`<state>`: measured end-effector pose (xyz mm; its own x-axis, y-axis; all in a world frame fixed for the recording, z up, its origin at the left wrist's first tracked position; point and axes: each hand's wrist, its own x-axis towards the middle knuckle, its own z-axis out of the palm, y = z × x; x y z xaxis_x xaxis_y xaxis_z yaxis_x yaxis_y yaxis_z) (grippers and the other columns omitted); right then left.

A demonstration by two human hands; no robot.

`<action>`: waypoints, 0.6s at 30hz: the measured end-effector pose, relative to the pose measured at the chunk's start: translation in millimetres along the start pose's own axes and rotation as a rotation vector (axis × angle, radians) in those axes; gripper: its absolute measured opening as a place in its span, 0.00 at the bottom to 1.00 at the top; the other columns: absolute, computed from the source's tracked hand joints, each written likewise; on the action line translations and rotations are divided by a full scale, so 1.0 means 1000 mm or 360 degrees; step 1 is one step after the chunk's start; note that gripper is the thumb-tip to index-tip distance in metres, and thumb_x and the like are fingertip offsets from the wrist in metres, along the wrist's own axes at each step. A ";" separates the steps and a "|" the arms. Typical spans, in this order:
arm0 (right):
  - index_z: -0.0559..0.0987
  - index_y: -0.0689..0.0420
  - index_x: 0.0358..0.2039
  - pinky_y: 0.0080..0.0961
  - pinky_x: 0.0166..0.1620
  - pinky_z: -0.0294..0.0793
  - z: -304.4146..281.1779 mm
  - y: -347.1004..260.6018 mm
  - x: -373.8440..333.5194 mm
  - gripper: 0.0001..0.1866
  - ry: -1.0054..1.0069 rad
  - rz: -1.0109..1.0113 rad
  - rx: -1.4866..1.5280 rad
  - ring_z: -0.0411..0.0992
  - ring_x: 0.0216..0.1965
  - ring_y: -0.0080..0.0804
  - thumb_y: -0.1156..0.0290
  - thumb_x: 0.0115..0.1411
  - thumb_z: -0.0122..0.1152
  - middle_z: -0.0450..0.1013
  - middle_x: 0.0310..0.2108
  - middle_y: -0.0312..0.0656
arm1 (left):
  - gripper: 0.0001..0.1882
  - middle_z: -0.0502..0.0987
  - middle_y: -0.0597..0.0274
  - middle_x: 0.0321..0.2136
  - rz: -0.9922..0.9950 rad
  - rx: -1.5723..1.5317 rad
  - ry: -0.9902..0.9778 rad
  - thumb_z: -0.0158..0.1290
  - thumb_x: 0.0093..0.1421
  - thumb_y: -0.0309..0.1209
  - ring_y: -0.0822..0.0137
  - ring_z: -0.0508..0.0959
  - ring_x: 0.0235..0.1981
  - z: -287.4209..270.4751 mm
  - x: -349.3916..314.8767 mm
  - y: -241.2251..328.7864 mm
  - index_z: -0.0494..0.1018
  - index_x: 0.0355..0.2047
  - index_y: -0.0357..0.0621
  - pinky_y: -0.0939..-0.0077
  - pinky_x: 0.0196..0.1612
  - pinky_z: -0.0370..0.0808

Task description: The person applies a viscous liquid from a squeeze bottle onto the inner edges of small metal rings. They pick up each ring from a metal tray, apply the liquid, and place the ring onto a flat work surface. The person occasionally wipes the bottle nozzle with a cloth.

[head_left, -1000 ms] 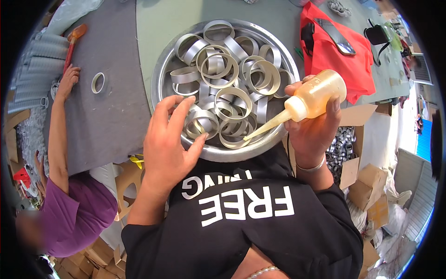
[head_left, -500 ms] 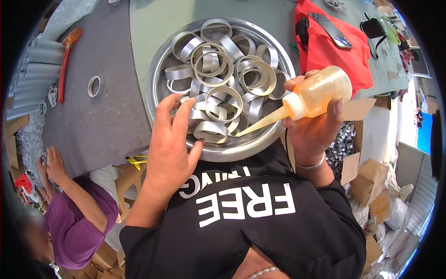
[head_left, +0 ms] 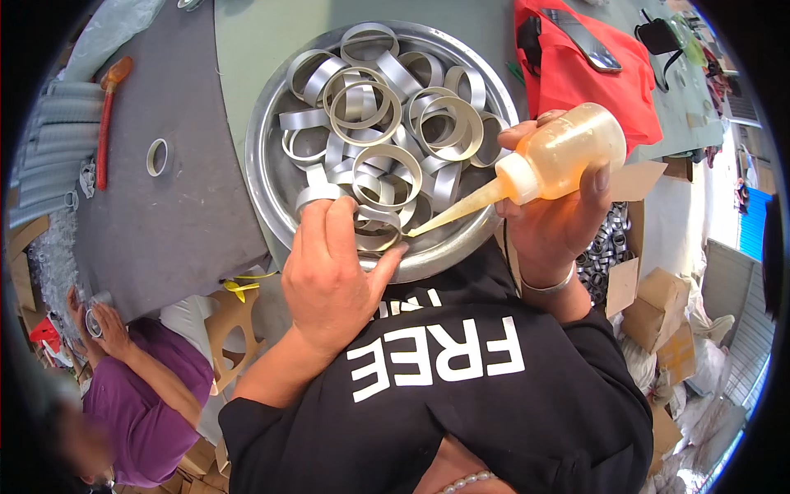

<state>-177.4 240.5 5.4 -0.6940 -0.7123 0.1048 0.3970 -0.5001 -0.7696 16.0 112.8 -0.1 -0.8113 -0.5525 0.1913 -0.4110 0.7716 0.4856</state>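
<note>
A round metal basin (head_left: 257,132) holds a heap of silver-grey rings. My right hand (head_left: 555,226) grips a translucent squeeze bottle (head_left: 580,148) with yellowish liquid, tilted so that its long nozzle (head_left: 461,207) points down to the left. The nozzle's tip is at a ring (head_left: 380,242) near the basin's front edge. Around that ring my left hand (head_left: 333,276) is closed, fingers on its far left side and thumb by the nozzle tip. Another ring (head_left: 319,194) lies just beyond the left fingertips.
A single ring (head_left: 151,160) and an orange-red handled tool (head_left: 104,123) lie on the dark mat (head_left: 193,214). At right are a red bag (head_left: 576,99) with a phone (head_left: 583,39) and an open carton of rings (head_left: 621,284). A person in purple (head_left: 152,395) works at lower left.
My left hand has moved right and closed on a ring near the nozzle. The bottle has shifted slightly left. The co-worker's hands now show a ring between them.
</note>
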 end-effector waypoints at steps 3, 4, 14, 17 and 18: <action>0.62 0.63 0.55 0.22 0.22 0.77 -0.003 0.000 -0.001 0.34 -0.0009 -0.0034 -0.0067 0.76 0.28 0.35 0.45 0.62 0.52 0.70 0.44 0.61 | 0.33 0.70 0.51 0.40 -0.0018 -0.0021 0.0035 0.68 0.39 0.30 0.51 0.75 0.37 0.002 0.000 -0.001 0.68 0.47 0.38 0.65 0.37 0.74; 0.62 0.62 0.55 0.22 0.21 0.77 -0.002 -0.001 -0.002 0.35 0.0008 -0.0046 -0.0114 0.76 0.27 0.36 0.45 0.62 0.53 0.70 0.44 0.61 | 0.33 0.69 0.51 0.41 -0.0034 -0.0102 0.0013 0.68 0.39 0.29 0.52 0.75 0.38 -0.002 0.000 -0.001 0.68 0.47 0.38 0.66 0.38 0.74; 0.58 0.61 0.57 0.32 0.33 0.80 0.011 -0.001 -0.014 0.43 -0.0698 -0.0776 -0.0517 0.77 0.33 0.46 0.55 0.51 0.74 0.70 0.45 0.66 | 0.33 0.70 0.45 0.48 -0.1222 -0.2998 -0.0663 0.47 0.63 0.45 0.55 0.78 0.46 -0.035 -0.011 -0.011 0.59 0.58 0.29 0.61 0.37 0.83; 0.57 0.61 0.56 0.33 0.33 0.81 0.020 -0.008 -0.016 0.43 -0.1006 -0.0893 -0.0809 0.77 0.32 0.46 0.59 0.50 0.75 0.70 0.44 0.68 | 0.32 0.71 0.43 0.48 -0.1285 -0.3168 -0.0713 0.44 0.65 0.45 0.52 0.78 0.48 -0.031 -0.014 -0.013 0.58 0.58 0.27 0.63 0.37 0.85; 0.58 0.61 0.55 0.33 0.32 0.81 0.021 -0.004 -0.016 0.42 -0.1017 -0.0954 -0.0872 0.77 0.31 0.46 0.59 0.50 0.75 0.71 0.42 0.67 | 0.32 0.71 0.43 0.48 -0.1299 -0.3163 -0.0740 0.45 0.65 0.45 0.53 0.79 0.47 -0.031 -0.013 -0.013 0.59 0.58 0.28 0.62 0.37 0.84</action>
<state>-155.7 244.0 20.1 -0.1757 -0.6286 0.7576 -0.3480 -0.6802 -0.6451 44.5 100.6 17.4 -0.8701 -0.1680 -0.4634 -0.0258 -0.9234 0.3830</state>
